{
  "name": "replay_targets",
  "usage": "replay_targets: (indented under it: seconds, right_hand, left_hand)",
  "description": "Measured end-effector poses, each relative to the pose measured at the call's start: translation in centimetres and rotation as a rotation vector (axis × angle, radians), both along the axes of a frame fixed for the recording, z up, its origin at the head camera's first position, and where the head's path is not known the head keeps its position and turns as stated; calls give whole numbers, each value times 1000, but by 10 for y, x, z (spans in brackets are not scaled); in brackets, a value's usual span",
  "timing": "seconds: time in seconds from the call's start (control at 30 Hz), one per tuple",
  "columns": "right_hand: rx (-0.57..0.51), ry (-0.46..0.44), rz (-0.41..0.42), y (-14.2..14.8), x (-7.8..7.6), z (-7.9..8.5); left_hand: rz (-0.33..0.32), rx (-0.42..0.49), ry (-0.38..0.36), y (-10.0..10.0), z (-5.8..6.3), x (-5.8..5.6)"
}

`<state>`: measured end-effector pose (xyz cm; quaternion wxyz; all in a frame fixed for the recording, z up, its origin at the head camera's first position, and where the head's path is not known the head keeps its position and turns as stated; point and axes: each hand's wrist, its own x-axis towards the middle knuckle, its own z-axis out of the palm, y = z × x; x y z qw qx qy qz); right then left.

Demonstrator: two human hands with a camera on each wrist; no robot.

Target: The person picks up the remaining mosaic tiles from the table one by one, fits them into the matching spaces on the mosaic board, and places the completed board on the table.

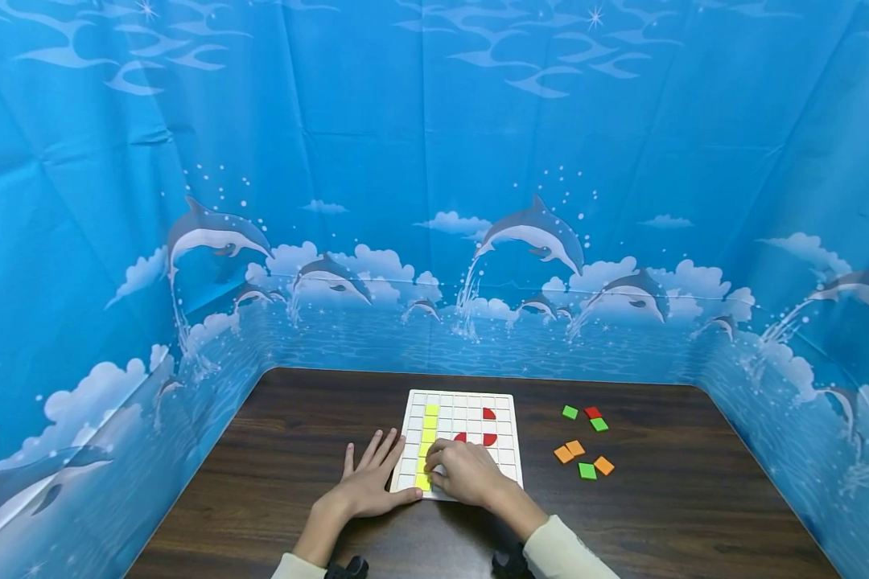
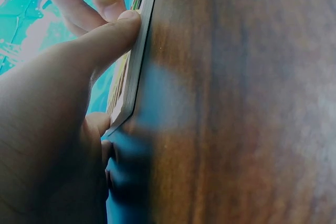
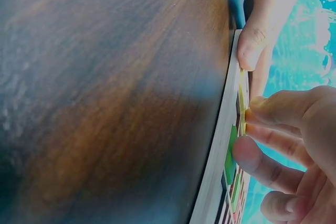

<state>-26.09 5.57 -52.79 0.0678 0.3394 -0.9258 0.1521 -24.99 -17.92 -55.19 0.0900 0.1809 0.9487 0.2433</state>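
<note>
A white gridded board (image 1: pixel 504 457) lies on the table. Along its left part runs a column of yellow square tiles (image 1: pixel 430 435), while red quarter-round tiles (image 1: pixel 488 439) sit on its right part. My left hand (image 1: pixel 369 485) is spread at the board's left side, its thumb on the front left corner. Bent over the board, my right hand (image 1: pixel 467 472) has its fingertips at the lower part of the yellow column. The right wrist view shows these fingertips pinching a yellow tile (image 3: pixel 242 109). Below them a green tile (image 3: pixel 230 156) shows on the board, hidden under the hand in the head view.
Loose tiles lie on the dark wooden table (image 1: pixel 666 482) right of the board: several green ones (image 1: pixel 587 471), orange ones (image 1: pixel 603 466) and a red one (image 1: pixel 592 412). A blue dolphin-print curtain (image 1: pixel 420 201) surrounds the table's back and sides.
</note>
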Motion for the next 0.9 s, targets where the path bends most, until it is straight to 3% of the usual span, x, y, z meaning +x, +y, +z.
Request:
replay_targets:
  seconds: [0.13, 0.4, 0.53, 0.63, 0.9]
  right_hand:
    - [-10, -9, 4, 1, 0, 0]
    - [-49, -14, -30, 8, 0, 1]
    - [-82, -11, -44, 14, 0, 3]
    - [-107, -6, -46, 19, -1, 4]
    - [-146, -26, -77, 33, -2, 5]
  left_hand:
    - [2, 4, -8, 0, 1, 0]
    - [8, 2, 16, -2, -10, -4]
    - [20, -41, -10, 1, 0, -2]
    - [39, -73, -29, 3, 0, -3]
    - [21, -54, -25, 4, 8, 1]
